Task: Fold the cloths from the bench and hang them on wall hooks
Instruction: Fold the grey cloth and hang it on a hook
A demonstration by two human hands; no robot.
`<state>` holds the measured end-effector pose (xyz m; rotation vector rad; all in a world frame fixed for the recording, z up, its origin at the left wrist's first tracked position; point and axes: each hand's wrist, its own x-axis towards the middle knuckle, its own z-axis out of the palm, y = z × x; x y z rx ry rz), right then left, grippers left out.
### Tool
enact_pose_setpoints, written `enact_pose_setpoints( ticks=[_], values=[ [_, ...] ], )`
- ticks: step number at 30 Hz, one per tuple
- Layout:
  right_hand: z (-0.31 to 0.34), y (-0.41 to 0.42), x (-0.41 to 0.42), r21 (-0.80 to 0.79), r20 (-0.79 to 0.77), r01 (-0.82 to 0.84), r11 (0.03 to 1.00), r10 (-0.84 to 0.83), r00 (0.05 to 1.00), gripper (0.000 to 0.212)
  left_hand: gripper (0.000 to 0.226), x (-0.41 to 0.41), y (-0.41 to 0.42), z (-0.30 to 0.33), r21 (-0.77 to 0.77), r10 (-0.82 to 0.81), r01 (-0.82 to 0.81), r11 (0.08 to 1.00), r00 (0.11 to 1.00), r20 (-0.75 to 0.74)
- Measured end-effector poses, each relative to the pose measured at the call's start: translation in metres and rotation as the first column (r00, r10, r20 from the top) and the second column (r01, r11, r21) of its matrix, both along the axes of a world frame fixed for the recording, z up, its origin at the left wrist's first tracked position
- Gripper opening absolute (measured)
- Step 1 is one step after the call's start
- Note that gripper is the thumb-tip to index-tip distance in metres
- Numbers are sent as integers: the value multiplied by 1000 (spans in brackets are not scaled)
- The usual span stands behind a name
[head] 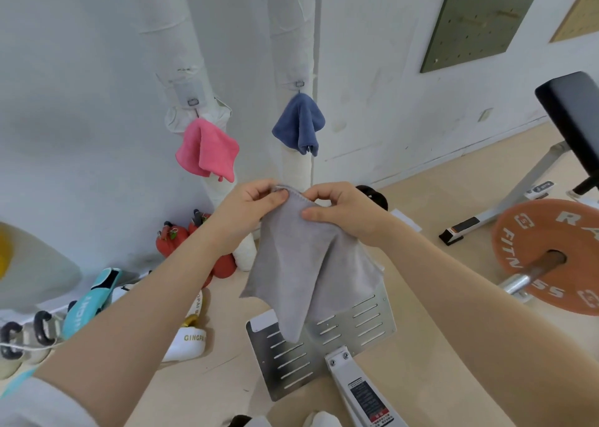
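Note:
A grey cloth [301, 264] hangs folded from both my hands in the middle of the view. My left hand [249, 209] pinches its top edge on the left, and my right hand [343, 212] pinches the same edge on the right, thumb in front. On the wall behind, a pink cloth [207, 151] hangs from a hook [193, 102] on a white wrapped pipe. A blue cloth [299, 125] hangs from a second hook [299, 84] on the neighbouring pipe. The black bench pad [573, 115] shows at the right edge.
A slotted metal plate [343, 339] of a machine lies on the floor below the cloth. An orange weight plate [551, 251] on a bar sits at the right. Red boxing gloves [171, 235], white and teal gloves and kettlebells [42, 329] line the left wall. A green pegboard [479, 21] hangs upper right.

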<state>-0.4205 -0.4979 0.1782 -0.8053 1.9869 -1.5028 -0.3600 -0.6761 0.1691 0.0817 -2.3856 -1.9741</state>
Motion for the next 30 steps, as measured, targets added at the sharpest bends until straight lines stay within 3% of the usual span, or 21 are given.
enact_pose_setpoints(
  ticks=[4,13,18,21,25,28,30],
  values=[
    [4,-14,0,60,-24,-13,998,14,1000,18,23,7,-13,-3,-36,28,-28,999,1000,7],
    [11,-51,11,116,-160,152,982,-132,978,8,16,10,-35,3,-176,43,-55,983,997,-68],
    [14,-70,16,169,-273,261,950,-210,939,12,20,9,-51,5,-238,-13,-7,971,997,-82],
    [15,-80,21,160,-313,278,947,-218,924,14,24,10,-60,8,-353,-51,5,936,991,-121],
    [17,-84,22,228,-155,85,970,-50,987,20,24,7,-79,11,-443,-16,-67,894,983,-180],
    [10,-83,18,270,69,-17,963,-1,998,33,24,3,-103,10,-374,88,-157,914,977,-195],
    [5,-83,18,298,186,-76,952,20,982,24,22,1,-121,6,-292,185,-236,927,964,-192]
  ],
)
